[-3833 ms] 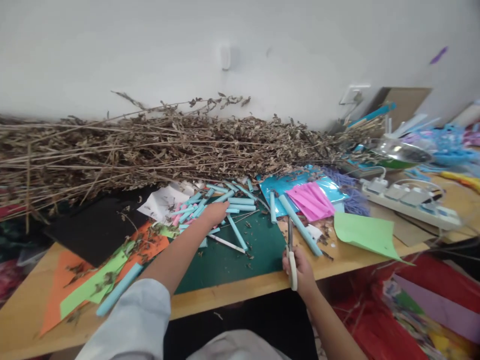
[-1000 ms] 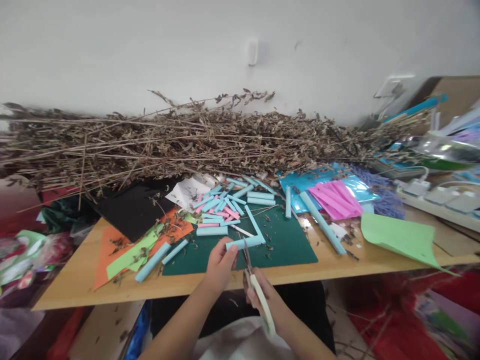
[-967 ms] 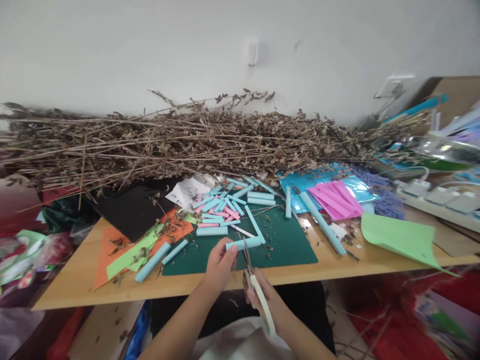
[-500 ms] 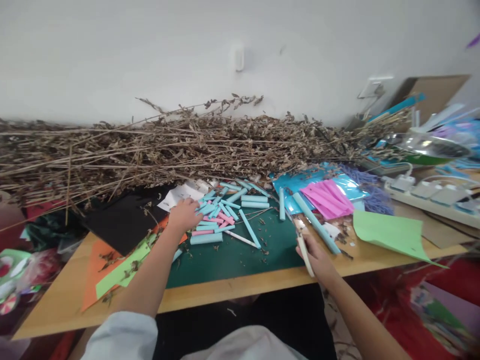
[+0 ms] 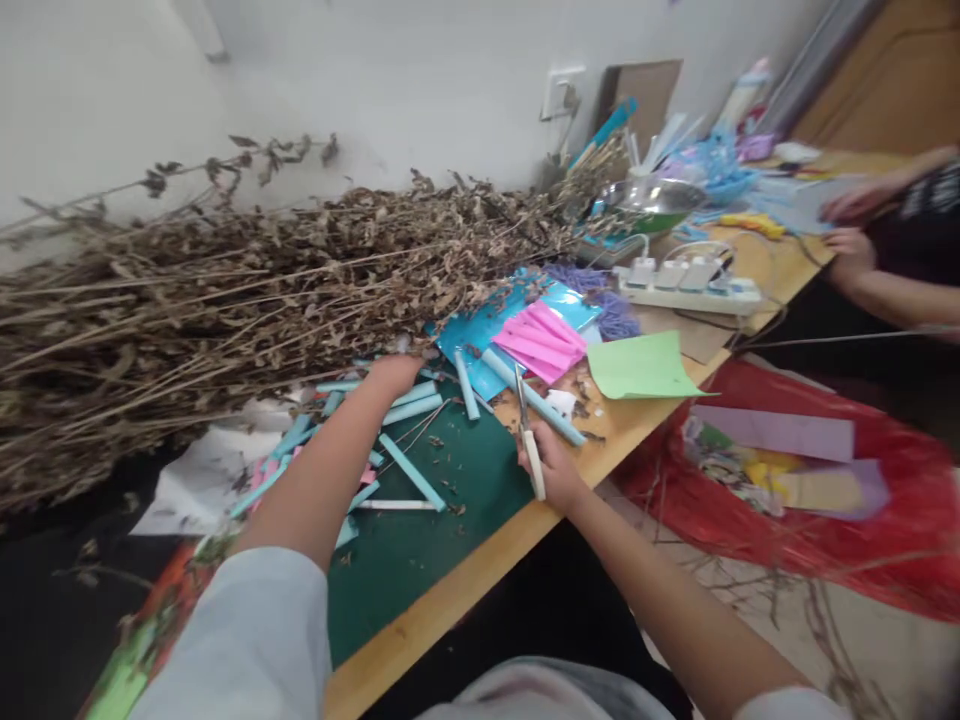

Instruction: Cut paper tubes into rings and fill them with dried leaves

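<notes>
My left hand reaches far across the dark green cutting mat, down among light blue paper rolls at the foot of a big heap of dry brown branches. Its fingers are hidden among the rolls. My right hand rests near the mat's right edge, closed round white-handled scissors whose blades point away from me. A long blue roll lies just beyond the scissors.
Pink paper strips lie on a shiny blue sheet, with a green sheet beside them. A white power strip sits farther right. Another person's hands work at the far right. Red material covers the floor.
My view has swung to the right. My left hand has moved from the pile of small rolls further toward the branches. My right hand keeps the scissors near the mat's edge.
</notes>
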The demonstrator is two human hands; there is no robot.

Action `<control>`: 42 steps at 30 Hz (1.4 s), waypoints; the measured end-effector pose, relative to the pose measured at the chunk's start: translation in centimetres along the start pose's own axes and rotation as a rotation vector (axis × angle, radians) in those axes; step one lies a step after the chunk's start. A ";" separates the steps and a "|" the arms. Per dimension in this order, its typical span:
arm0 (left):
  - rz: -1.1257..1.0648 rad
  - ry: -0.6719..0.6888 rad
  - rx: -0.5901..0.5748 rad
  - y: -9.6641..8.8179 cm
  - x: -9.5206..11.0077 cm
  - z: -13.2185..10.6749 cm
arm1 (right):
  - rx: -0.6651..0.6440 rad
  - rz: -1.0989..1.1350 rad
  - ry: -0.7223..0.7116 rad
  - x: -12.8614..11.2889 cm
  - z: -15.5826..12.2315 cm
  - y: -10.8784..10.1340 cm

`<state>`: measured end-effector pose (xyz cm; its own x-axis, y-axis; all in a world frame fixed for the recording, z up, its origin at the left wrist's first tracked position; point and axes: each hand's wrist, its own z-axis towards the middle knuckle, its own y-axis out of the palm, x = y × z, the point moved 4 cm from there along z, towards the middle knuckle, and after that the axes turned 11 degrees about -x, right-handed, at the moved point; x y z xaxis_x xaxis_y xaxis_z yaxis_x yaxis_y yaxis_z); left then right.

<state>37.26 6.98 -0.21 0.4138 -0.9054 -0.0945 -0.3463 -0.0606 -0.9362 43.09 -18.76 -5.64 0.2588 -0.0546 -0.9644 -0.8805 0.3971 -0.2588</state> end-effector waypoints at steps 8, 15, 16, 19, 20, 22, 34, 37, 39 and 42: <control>-0.025 0.118 0.098 -1.3 0.8 0.1 | -0.020 -0.051 -0.014 -0.5 0.1 0.0; -0.257 0.141 0.346 -2.3 1.0 -6.2 | -0.012 -0.034 -0.025 -0.2 0.0 0.1; -0.393 0.128 0.430 -2.3 1.0 -7.3 | -0.011 -0.033 -0.029 -0.2 0.0 0.1; -0.937 0.055 0.772 -1.8 0.8 -10.7 | -0.015 -0.033 -0.044 -0.3 0.1 0.2; -1.152 0.037 0.900 -1.4 0.8 -11.9 | -0.014 -0.035 -0.049 -0.3 0.1 0.2; -1.632 0.029 1.109 0.0 1.5 -13.8 | -0.017 -0.044 -0.053 -0.3 0.2 0.0; -2.286 -0.116 1.203 6.3 7.0 -22.0 | -0.415 0.013 0.004 -3.7 -5.8 8.9; -2.406 -0.160 1.172 6.9 7.6 -23.0 | -0.566 -0.004 0.054 -4.7 -7.0 11.4; -2.436 -0.180 1.167 7.2 7.7 -23.5 | -0.590 0.009 0.043 -5.0 -7.0 12.1; -2.413 -0.162 1.124 7.4 7.9 -24.2 | -0.599 0.045 0.013 -5.0 -6.7 12.5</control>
<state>17.64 -10.78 0.32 -0.6523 0.2385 0.7194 0.7064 -0.1526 0.6911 28.15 -19.63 -4.40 0.2149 -0.0620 -0.9747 -0.9619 -0.1861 -0.2002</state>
